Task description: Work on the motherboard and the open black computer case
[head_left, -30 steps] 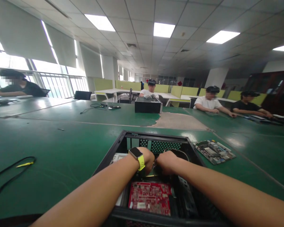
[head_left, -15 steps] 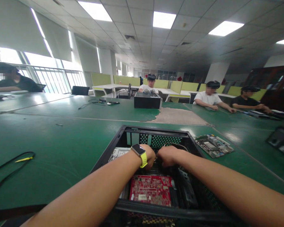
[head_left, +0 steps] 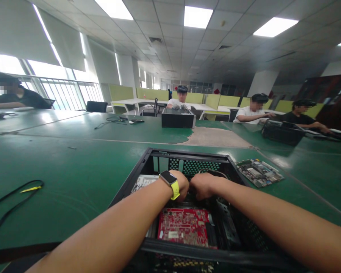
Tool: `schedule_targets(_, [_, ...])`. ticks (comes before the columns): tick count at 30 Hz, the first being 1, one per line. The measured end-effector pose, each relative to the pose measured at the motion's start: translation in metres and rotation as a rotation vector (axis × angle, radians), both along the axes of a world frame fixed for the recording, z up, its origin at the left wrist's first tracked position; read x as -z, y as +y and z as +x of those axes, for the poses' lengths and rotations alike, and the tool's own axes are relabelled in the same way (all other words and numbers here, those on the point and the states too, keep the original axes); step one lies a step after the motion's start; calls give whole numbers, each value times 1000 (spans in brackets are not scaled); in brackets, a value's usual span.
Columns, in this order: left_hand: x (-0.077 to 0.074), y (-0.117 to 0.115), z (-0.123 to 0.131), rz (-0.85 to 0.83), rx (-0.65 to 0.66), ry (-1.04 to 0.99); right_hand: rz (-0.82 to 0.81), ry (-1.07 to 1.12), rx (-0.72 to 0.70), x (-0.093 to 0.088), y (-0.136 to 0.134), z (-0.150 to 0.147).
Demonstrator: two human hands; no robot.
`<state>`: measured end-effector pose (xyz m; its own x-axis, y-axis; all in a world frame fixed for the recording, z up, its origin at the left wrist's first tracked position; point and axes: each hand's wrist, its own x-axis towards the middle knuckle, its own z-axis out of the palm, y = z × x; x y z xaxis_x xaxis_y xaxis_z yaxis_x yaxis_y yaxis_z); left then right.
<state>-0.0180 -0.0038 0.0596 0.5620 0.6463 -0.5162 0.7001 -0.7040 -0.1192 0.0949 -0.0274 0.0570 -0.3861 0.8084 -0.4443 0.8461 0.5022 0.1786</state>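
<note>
An open black computer case point(head_left: 130, 182) lies in front of me, and both of my hands reach down into it. My left hand point(head_left: 182, 185), with a yellow-strapped watch point(head_left: 170, 181) on the wrist, is curled near the middle of the case. Close beside it, my right hand point(head_left: 203, 185) is curled as well, knuckles up. The fingertips of both hands are hidden, so what they grip cannot be made out. A red circuit board point(head_left: 184, 227) sits in the case nearer to me. Left of my left hand is a whitish metal part point(head_left: 143, 182).
A motherboard point(head_left: 258, 172) lies right of the case. A black cable point(head_left: 14, 193) with a yellow tie rests at the left. Across the green table point(head_left: 74, 167) stand another case point(head_left: 177, 118) with a gloved person behind it, and a dark case point(head_left: 282, 132) near two people.
My hands stay almost in the same place inside the case. At the right, the dark case has shifted away from me and to the left, towards the person in white. The view has tilted slightly.
</note>
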Motion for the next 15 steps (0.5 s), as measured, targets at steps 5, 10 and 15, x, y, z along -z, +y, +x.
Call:
schedule_targets(5, [-5,-4,1,-34,11,114,38,-13,-10,2,-1,-2])
schedule_targets(10, [-5,-4,3,-50,7,143,84,-25,-20,5,-2,-3])
schedule_targets(15, [1,-3,2,-70,6,129,70,-30,-15,6,-1,-3])
